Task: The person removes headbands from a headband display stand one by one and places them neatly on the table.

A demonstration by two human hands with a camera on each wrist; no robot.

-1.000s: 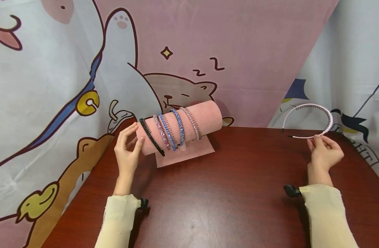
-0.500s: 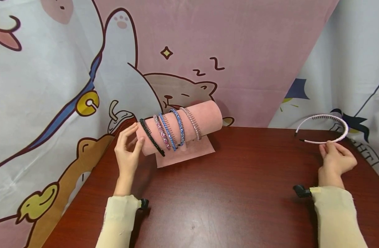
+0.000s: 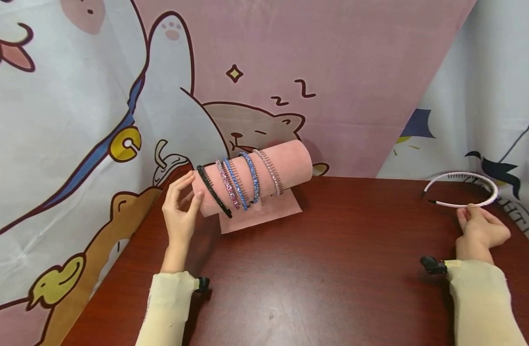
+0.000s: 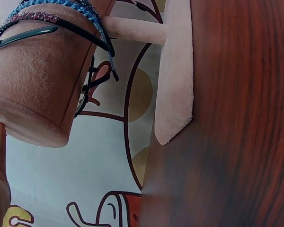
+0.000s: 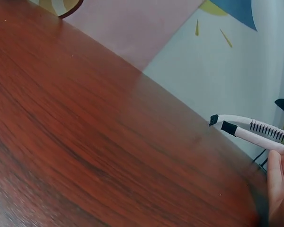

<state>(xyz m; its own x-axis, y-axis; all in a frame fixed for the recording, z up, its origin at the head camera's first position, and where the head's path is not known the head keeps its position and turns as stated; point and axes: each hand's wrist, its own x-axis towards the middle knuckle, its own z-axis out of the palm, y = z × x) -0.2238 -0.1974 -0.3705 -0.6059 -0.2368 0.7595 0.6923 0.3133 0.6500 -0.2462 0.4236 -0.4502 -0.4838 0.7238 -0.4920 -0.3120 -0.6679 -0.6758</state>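
Pink plush: one roll [image 3: 292, 166], raised lengthways on a post [image 4: 135, 30] over a flat base [image 3: 264, 218], stationed by the far left corner of the table [image 3: 333, 269]. On the roll, from its left end to its right: one black band [image 3: 214, 193], set aslant; one pink glitter band [image 3: 228, 186]; one blue twisted band [image 3: 236, 183]; one blue glitter band [image 3: 253, 179]; one pale toothed band [image 3: 271, 173], apart from the rest, with bare plush beyond it. My left hand [image 3: 180, 211]: thumb and fingers bent and well spread, tips on the roll's left end, holding it there. My right hand [image 3: 481, 231]: thumb and fingertips closed together in a pinch on one white band [image 3: 494, 191], gripped on its near side at the far right corner of the table, well apart from the roll; teeth on the inner side, two black tips facing left. Table: reddish-brown, wood-grained, glossy toward the near edge. Behind its far edge: one printed cloth [image 3: 355, 96], pink and white, with cartoon animals. On my forearms: cream sleeves [image 3: 482, 298], each with a black fitting [image 3: 433, 265] at the cuff.
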